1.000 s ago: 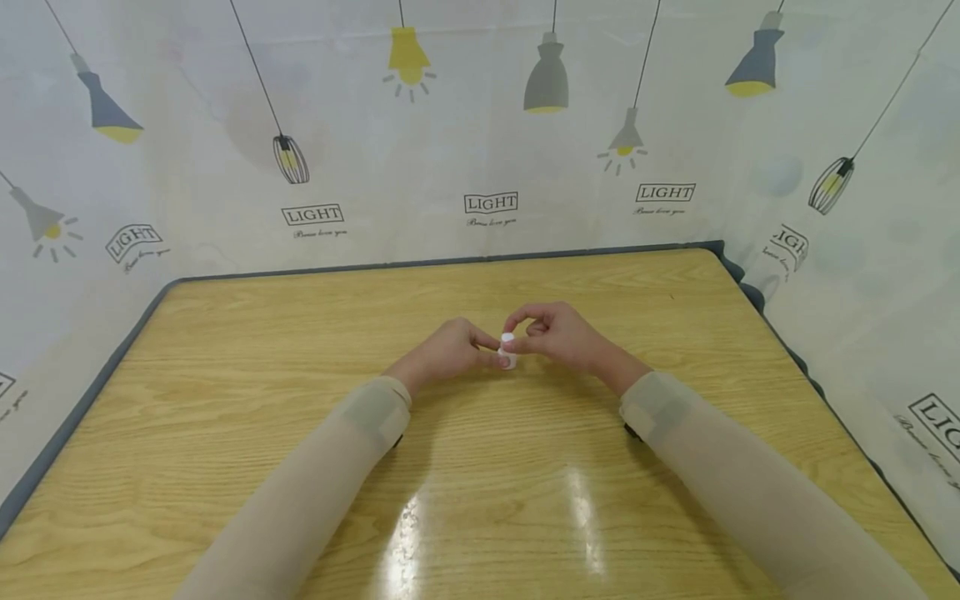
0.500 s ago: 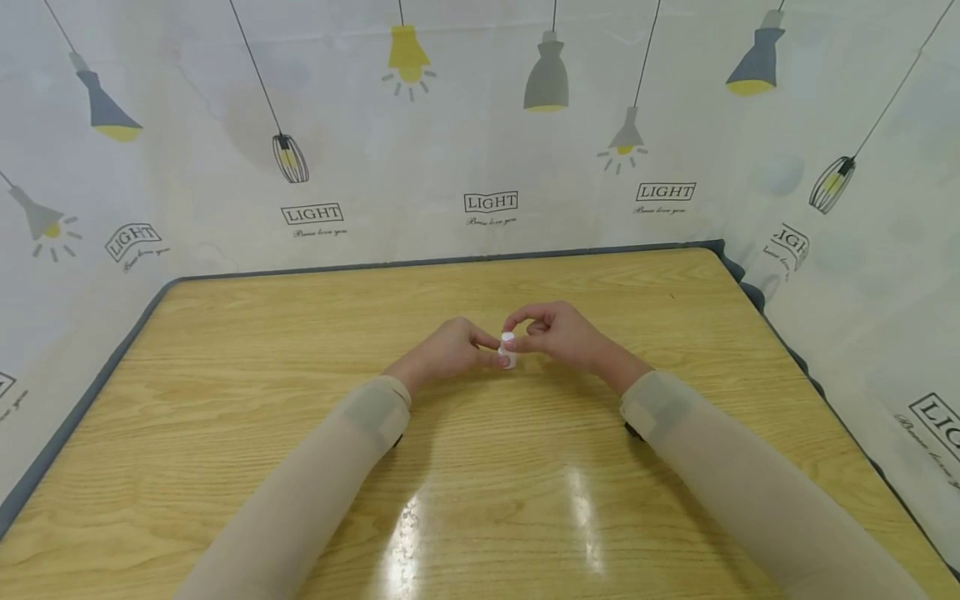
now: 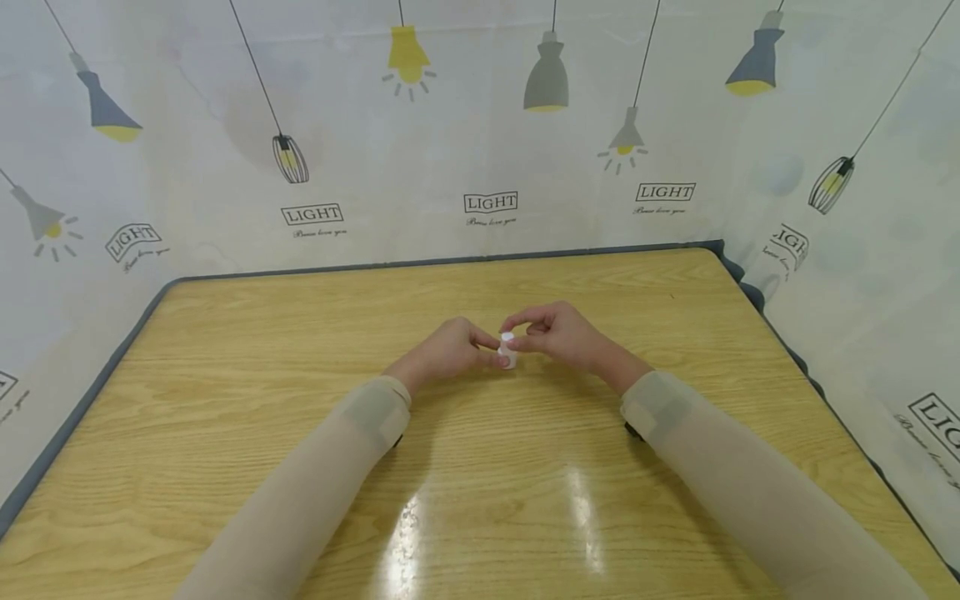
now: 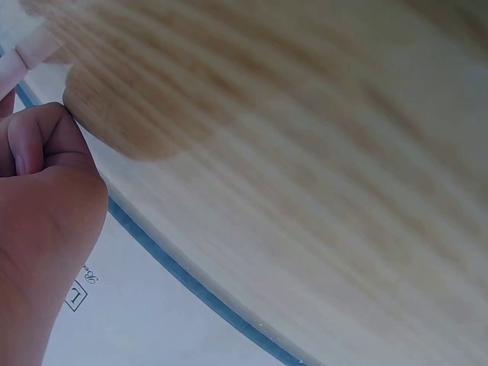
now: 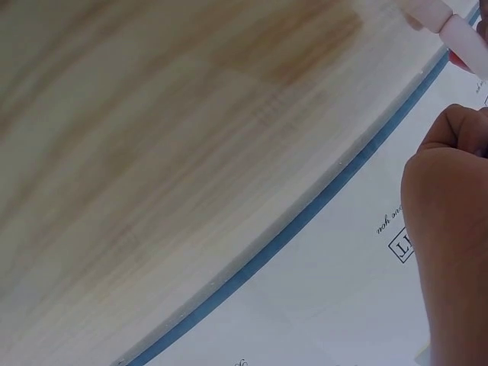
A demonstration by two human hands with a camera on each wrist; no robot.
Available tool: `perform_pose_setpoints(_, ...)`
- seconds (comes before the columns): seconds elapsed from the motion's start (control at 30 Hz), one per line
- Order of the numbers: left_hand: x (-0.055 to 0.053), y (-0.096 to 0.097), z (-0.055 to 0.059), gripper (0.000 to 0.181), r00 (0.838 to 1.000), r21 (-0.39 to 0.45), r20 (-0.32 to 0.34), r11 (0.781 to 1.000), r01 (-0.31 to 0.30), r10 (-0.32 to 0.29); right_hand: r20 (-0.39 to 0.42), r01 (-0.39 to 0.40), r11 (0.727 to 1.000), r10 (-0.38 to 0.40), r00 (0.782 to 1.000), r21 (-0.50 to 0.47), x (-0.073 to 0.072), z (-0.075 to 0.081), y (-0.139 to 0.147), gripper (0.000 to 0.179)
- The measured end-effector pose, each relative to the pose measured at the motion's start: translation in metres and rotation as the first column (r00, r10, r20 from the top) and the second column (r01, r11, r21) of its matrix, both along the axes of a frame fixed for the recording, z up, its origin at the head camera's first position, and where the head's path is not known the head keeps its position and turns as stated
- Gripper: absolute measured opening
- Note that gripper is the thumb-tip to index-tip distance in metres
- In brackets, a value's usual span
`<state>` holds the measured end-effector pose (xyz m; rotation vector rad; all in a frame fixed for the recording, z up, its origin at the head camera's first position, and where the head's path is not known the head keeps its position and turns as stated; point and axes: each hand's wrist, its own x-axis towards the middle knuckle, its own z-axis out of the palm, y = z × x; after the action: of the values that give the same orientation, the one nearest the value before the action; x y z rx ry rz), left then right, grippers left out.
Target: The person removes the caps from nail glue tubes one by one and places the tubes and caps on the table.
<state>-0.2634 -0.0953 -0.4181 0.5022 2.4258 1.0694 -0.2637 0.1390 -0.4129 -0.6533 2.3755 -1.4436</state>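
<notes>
Near the middle of the table stands a small white bottle (image 3: pixel 512 363), upright, with a white cap (image 3: pixel 507 337) on top. My left hand (image 3: pixel 453 348) pinches its lower body between thumb and finger from the left. From the right, the thumb and bent index finger of my right hand (image 3: pixel 561 335) hold the cap. In the left wrist view, part of the bottle (image 4: pixel 38 44) shows at the upper left corner beyond my curled fingers. The right wrist view shows the bottle (image 5: pixel 428 12) at the upper right, cut off by the frame edge.
The wooden table (image 3: pixel 262 433) has a dark blue-grey edge (image 3: pixel 420 263). Behind it and at both sides hangs a pale sheet (image 3: pixel 420 158) printed with lamps and the word LIGHT. Light sleeves cover both forearms.
My right index finger and thumb have shifted slightly at the cap. The left hand and the bottle stay in the same spot.
</notes>
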Motion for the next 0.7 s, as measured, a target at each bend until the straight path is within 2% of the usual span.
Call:
perform_pose_setpoints(0.27,-0.0006,0.0003,-0.0015,0.027,1.000,0.007,0.001,1.000,0.001,-0.001,-0.024,-0.026,1.000,0.026,0.999,0.000,0.0013,0.0005,0.0011,0.025)
perform_pose_setpoints(0.43,-0.0006,0.0001,-0.0020,0.028,1.000,0.002,-0.004,1.000,0.002,-0.002,-0.006,-0.027,1.000,0.027,1.000,-0.006,0.0022,0.0016,0.0009,0.031)
perform_pose_setpoints(0.57,0.0001,-0.0001,-0.0008,0.029,1.000,-0.007,-0.012,1.000,0.002,-0.002,0.022,-0.002,1.000,0.001,1.000,0.002,0.0017,0.0021,-0.0009,0.043)
perform_pose_setpoints(0.7,0.0005,-0.0003,-0.0002,0.030,1.000,-0.004,-0.006,1.000,-0.007,0.007,0.038,0.031,0.999,-0.032,0.999,0.033,0.0011,0.0019,-0.0025,0.039)
